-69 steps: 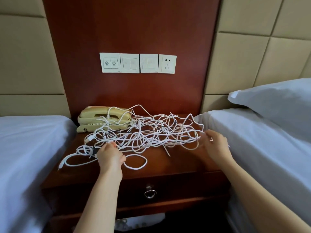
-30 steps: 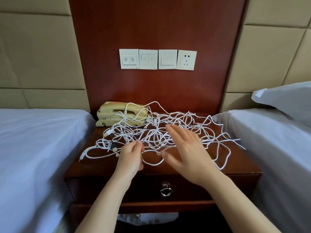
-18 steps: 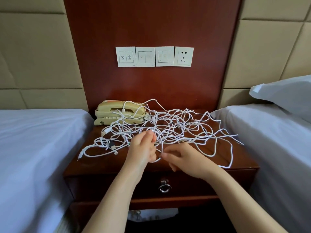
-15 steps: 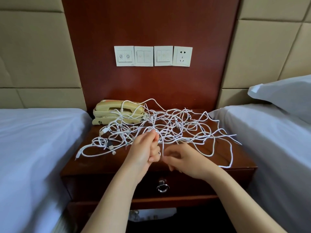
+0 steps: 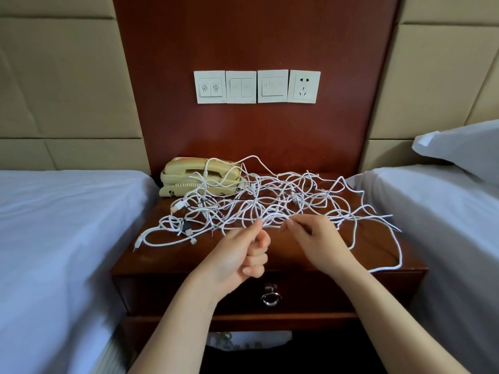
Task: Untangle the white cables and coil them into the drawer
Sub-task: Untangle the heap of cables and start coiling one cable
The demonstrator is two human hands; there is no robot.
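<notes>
Though I'm struggling to trace single strands, my left grip (image 5: 240, 255) and right grip (image 5: 317, 242) are each pinching the white cables (image 5: 270, 202) sprawling over the bench (image 5: 167, 256). They're spreading wider than before.

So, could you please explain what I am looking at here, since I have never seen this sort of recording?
There is no machine here: these are a person's two bare hands, filmed by a wide-angle camera worn on the head, looking forward and down. The left hand and the right hand each pinch a strand of the tangled white cables, which sprawl across a wooden nightstand. A beige telephone sits at its back left, with cable draped over it. The drawer below, with its ring pull, is shut.
</notes>
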